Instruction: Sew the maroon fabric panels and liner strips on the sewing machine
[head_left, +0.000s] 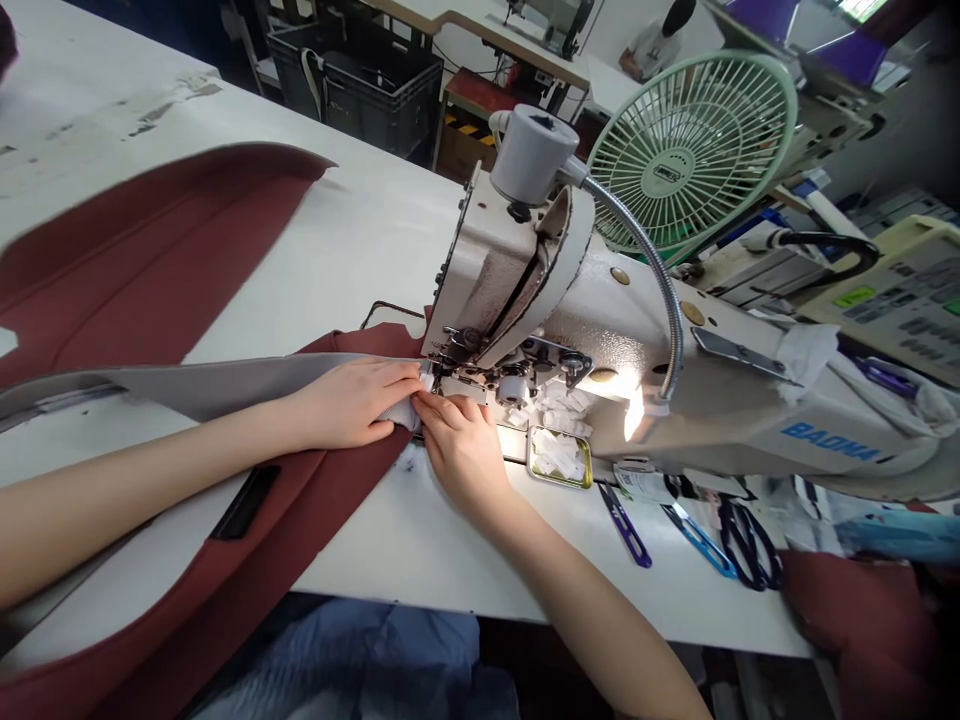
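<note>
My left hand (352,400) lies on a grey fabric strip (225,385) over dark red fabric (150,260), with its fingers pressed flat right at the presser foot (442,370) of a white sewing machine (600,330). My right hand (461,445) rests beside it, fingertips pinching the white edge of the grey strip just in front of the needle. Both hands touch the cloth and almost meet.
A small tin of white labels (559,457) sits right of my right hand. Purple snips (626,525), blue snips (701,540) and black scissors (750,540) lie near the table's front edge. A green fan (694,150) stands behind the machine; a control panel (900,295) is at right.
</note>
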